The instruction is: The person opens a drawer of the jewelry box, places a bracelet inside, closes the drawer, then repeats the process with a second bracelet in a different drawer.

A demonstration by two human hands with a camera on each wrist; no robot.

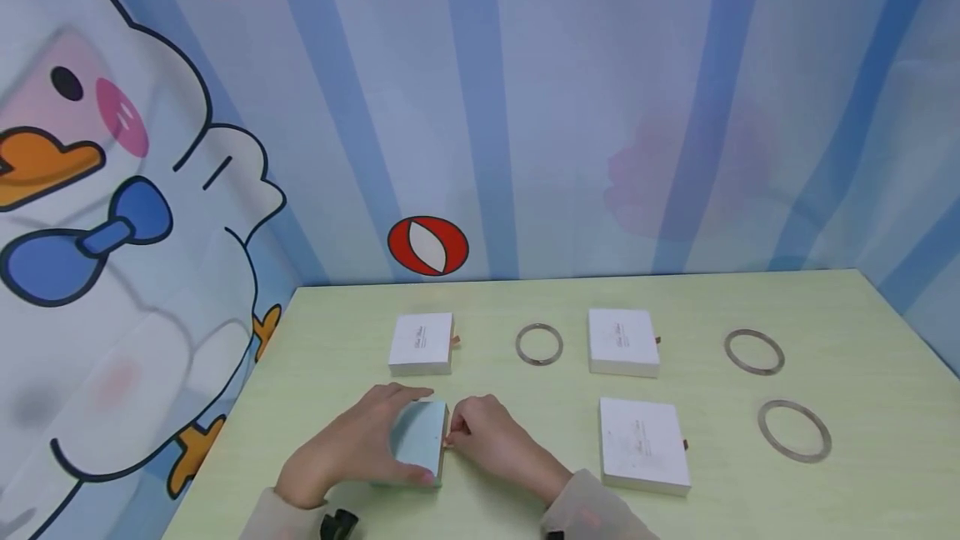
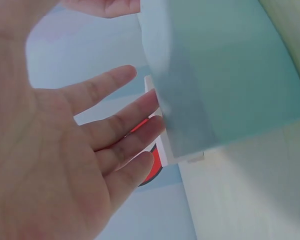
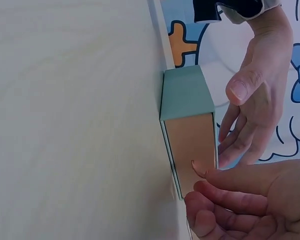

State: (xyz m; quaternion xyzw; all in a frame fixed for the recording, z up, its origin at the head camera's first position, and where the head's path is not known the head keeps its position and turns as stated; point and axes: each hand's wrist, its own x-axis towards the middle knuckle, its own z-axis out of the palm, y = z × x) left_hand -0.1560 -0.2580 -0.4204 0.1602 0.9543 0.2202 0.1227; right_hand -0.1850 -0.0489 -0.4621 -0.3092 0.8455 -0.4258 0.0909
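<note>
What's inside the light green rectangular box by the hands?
At one end of the light green rectangular box, a flat tan panel and a small tan pull tab show. Anything behind the panel is covered, so I can't see it.

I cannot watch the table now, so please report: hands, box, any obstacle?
Left hand spread over teal box; right hand pinches its pull tab. Drawer closed. No obstacle seen; white box to right stands apart.
</note>
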